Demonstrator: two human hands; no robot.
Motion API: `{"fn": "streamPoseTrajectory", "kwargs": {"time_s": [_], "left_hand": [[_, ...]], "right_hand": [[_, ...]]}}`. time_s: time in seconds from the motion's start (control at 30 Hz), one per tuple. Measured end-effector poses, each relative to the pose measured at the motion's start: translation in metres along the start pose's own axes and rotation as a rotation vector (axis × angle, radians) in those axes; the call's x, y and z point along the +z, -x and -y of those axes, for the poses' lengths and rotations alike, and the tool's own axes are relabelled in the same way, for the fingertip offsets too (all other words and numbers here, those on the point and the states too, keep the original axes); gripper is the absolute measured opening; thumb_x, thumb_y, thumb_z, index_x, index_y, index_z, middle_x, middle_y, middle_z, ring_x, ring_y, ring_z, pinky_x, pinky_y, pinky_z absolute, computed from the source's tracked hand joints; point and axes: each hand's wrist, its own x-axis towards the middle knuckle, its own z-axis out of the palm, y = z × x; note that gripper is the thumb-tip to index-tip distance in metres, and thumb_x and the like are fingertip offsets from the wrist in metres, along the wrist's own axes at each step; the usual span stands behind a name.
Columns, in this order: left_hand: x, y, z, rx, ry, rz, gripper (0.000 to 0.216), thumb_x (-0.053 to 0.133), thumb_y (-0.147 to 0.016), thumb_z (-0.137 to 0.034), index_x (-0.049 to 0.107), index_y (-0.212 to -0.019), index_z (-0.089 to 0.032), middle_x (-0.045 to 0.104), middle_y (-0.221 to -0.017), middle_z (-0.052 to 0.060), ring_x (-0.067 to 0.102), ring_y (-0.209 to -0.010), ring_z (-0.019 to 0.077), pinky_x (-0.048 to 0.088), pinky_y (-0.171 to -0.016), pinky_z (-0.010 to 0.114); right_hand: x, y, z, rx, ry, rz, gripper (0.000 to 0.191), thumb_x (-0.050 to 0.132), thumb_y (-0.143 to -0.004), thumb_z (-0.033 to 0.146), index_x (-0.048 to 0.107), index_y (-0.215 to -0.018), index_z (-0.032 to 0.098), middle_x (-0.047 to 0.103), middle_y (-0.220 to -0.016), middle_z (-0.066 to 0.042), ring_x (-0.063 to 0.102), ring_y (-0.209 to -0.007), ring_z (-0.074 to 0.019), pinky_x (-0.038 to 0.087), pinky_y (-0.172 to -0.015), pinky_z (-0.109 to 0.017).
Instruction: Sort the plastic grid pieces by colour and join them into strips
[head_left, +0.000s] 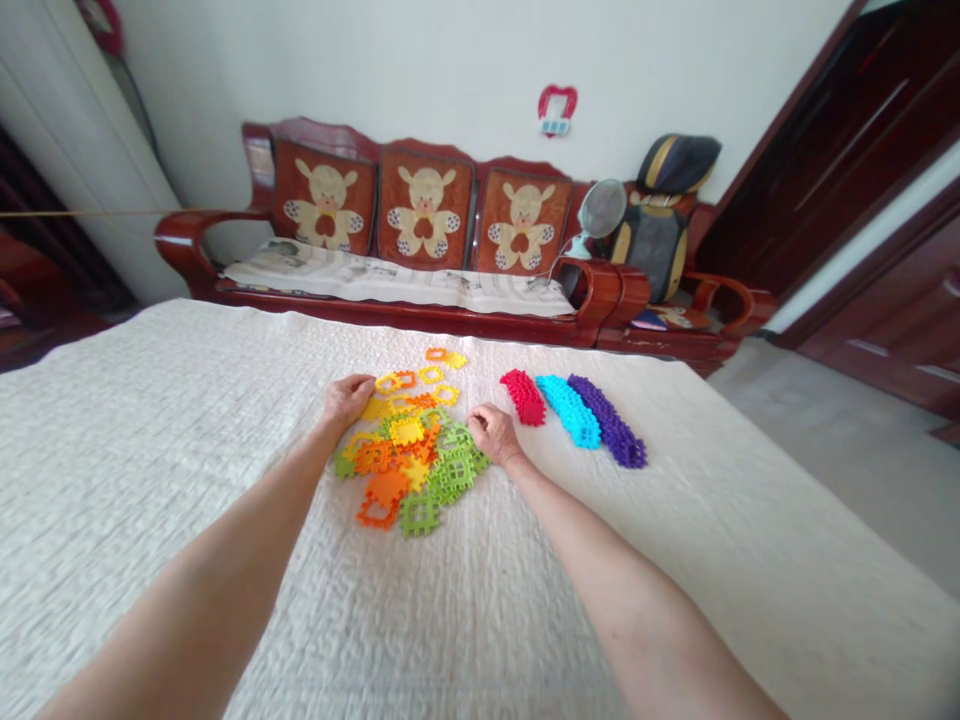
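A loose pile of notched plastic puzzle tiles lies on the pale quilted cover: yellow tiles, orange tiles and green tiles, some solid and some open frames. At the pile's upper left edge is my left hand, its fingers closed beside the yellow tiles. My right hand is curled at the right edge, against the green tiles. What either hand's fingertips hold, if anything, is hidden. To the right lie three rows of stacked tiles: a red row, a light blue row and a purple row.
The quilted cover spreads over the broad surface before me. Behind its far edge stands a wooden sofa with bear-patterned cushions. A small fan and a chair with a massage pad are at the right.
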Motion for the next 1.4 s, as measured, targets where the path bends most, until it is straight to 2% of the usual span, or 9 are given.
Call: {"fn": "streamPoseTrajectory", "kwargs": {"time_s": [0.13,0.47,0.6,0.83,1.07,1.13,1.23,1.3,1.4], "left_hand": [[-0.001,0.002,-0.005,-0.057,-0.038,0.018,0.036,0.051,-0.067,-0.042,0.069,-0.088,-0.019,0.071,-0.082,0.004,0.064,-0.079,0.0193,0.049,-0.066,0.025],[0.001,-0.006,0.01,-0.02,-0.035,0.025,0.037,0.048,-0.073,-0.043,0.069,-0.094,-0.02,0.072,-0.085,0.003,0.066,-0.079,0.0179,0.05,-0.069,0.024],[0.003,-0.007,0.015,0.048,-0.113,0.039,0.038,0.049,-0.075,-0.043,0.07,-0.097,-0.02,0.072,-0.084,0.002,0.066,-0.08,0.0179,0.05,-0.073,0.024],[0.003,-0.006,0.01,0.062,-0.144,0.033,0.036,0.05,-0.075,-0.041,0.072,-0.094,-0.02,0.073,-0.081,0.001,0.065,-0.077,0.0177,0.049,-0.071,0.024],[0.004,-0.007,0.009,0.068,-0.094,0.017,0.036,0.05,-0.074,-0.04,0.072,-0.091,-0.018,0.073,-0.079,0.001,0.065,-0.074,0.0173,0.049,-0.068,0.024],[0.005,-0.008,0.011,0.075,-0.081,0.012,0.036,0.051,-0.073,-0.04,0.072,-0.091,-0.018,0.072,-0.078,0.002,0.064,-0.073,0.0172,0.049,-0.067,0.023],[0.006,-0.01,0.014,0.081,-0.074,0.01,0.035,0.051,-0.073,-0.041,0.072,-0.09,-0.019,0.072,-0.078,0.001,0.064,-0.072,0.0168,0.048,-0.066,0.023],[0.006,-0.01,0.015,0.084,-0.075,0.011,0.035,0.051,-0.073,-0.041,0.072,-0.09,-0.019,0.072,-0.078,0.001,0.064,-0.072,0.0166,0.048,-0.066,0.023],[0.006,-0.01,0.016,0.089,-0.077,0.006,0.035,0.051,-0.073,-0.041,0.072,-0.09,-0.019,0.072,-0.078,0.001,0.064,-0.073,0.0164,0.048,-0.066,0.022]], "right_hand": [[-0.002,0.0,0.003,-0.019,-0.014,0.001,0.014,0.049,-0.075,0.015,0.062,-0.071,0.017,0.06,-0.072,-0.002,0.055,-0.069,-0.0132,0.041,-0.068,-0.023],[-0.004,0.003,0.0,-0.024,-0.068,0.02,0.016,0.048,-0.078,0.018,0.064,-0.078,0.018,0.062,-0.075,-0.002,0.056,-0.069,-0.0131,0.042,-0.065,-0.023],[-0.006,0.003,0.0,-0.015,-0.117,0.036,0.016,0.048,-0.079,0.019,0.064,-0.077,0.018,0.063,-0.075,-0.002,0.056,-0.067,-0.0129,0.042,-0.063,-0.022],[-0.01,0.004,0.005,0.003,-0.171,0.073,0.012,0.051,-0.078,0.019,0.063,-0.076,0.018,0.062,-0.074,-0.001,0.054,-0.063,-0.0118,0.041,-0.058,-0.022],[-0.013,0.002,-0.001,0.151,-0.244,0.056,0.015,0.051,-0.078,0.024,0.064,-0.082,0.018,0.064,-0.077,-0.001,0.058,-0.07,-0.0143,0.044,-0.064,-0.024],[-0.016,0.001,-0.003,0.179,-0.25,0.096,0.017,0.051,-0.077,0.023,0.064,-0.085,0.017,0.064,-0.079,-0.002,0.059,-0.071,-0.0147,0.045,-0.064,-0.024],[-0.02,-0.001,0.0,0.107,-0.193,0.238,0.025,0.053,-0.074,0.02,0.065,-0.095,0.018,0.064,-0.091,-0.004,0.06,-0.078,-0.0151,0.047,-0.068,-0.026],[-0.022,-0.001,0.004,0.015,-0.133,0.323,0.031,0.056,-0.073,0.02,0.064,-0.103,0.019,0.064,-0.102,-0.005,0.06,-0.09,-0.0172,0.047,-0.079,-0.029],[-0.023,0.0,0.009,-0.072,-0.058,0.363,0.033,0.059,-0.074,0.02,0.064,-0.107,0.02,0.063,-0.109,-0.007,0.057,-0.103,-0.02,0.043,-0.093,-0.035]]}}
